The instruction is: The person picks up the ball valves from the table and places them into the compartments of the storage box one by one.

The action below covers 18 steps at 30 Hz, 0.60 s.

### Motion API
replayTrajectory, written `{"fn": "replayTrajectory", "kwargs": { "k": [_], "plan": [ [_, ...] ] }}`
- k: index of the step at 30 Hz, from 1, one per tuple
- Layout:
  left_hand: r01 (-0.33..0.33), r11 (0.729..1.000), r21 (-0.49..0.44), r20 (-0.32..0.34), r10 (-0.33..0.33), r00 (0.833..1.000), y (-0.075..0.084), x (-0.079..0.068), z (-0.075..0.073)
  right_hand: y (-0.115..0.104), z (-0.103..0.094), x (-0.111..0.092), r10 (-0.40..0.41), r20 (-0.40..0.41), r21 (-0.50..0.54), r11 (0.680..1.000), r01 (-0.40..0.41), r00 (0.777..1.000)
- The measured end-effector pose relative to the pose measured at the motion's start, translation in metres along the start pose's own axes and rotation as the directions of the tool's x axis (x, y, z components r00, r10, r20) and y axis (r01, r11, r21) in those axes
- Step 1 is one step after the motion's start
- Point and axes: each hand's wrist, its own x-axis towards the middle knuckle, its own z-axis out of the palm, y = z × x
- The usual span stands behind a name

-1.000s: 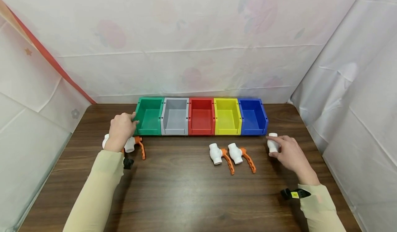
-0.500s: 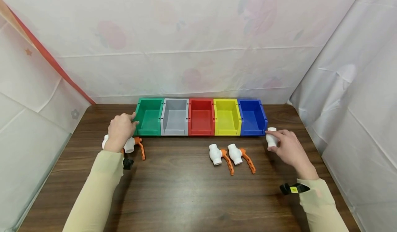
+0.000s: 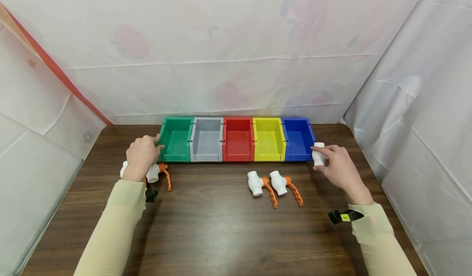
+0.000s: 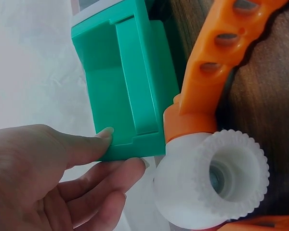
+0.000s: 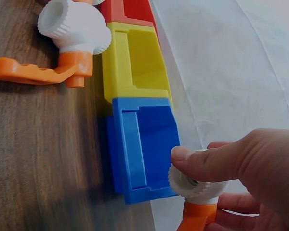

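My left hand (image 3: pixel 141 155) pinches the side wall of the green bin (image 4: pixel 106 91), thumb over the inside and fingers along the outside. Two white ball valves with orange handles lie by that hand; one white ball valve (image 4: pixel 188 178) shows close up in the left wrist view, while the hand partly covers them in the head view. With thumb and fingers, my right hand (image 3: pixel 343 167) grips another ball valve (image 3: pixel 318 155) beside the blue bin (image 3: pixel 298 138). Its orange handle (image 5: pixel 198 215) points down past the fingers in the right wrist view.
Between the green and blue bins stand a grey bin (image 3: pixel 207 138), a red bin (image 3: pixel 238 138) and a yellow bin (image 3: pixel 269 138), joined in one row. Two more ball valves, one left (image 3: pixel 255 184) and one right (image 3: pixel 278 183), lie before them. White curtains enclose the wooden table (image 3: pixel 221 235).
My right hand has moved the ball valve away from me and slightly left, up to the blue bin's right side. The left hand stays on the green bin.
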Motion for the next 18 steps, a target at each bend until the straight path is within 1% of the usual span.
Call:
{"fn": "replayTrajectory", "kwargs": {
  "k": [5,9,14,18],
  "plan": [
    [0.0,1.0,-0.004,-0.001,0.0,1.0,-0.001,0.0,0.001,-0.003,-0.001,0.006,-0.011,-0.01,-0.011,1.0,0.011,1.0],
    [-0.002,1.0,-0.003,0.006,0.002,1.0,-0.001,-0.001,0.001,-0.004,-0.001,0.011,-0.02,-0.004,-0.002,1.0,0.02,1.0],
    [-0.001,1.0,0.007,0.024,0.001,1.0,-0.002,-0.001,-0.001,-0.003,0.004,0.021,-0.037,-0.002,0.022,0.999,0.037,0.999],
    [-0.005,1.0,0.008,0.032,0.004,0.999,0.0,0.0,-0.001,-0.002,0.008,0.027,-0.025,-0.021,0.033,0.999,0.025,0.999]
  ]
}}
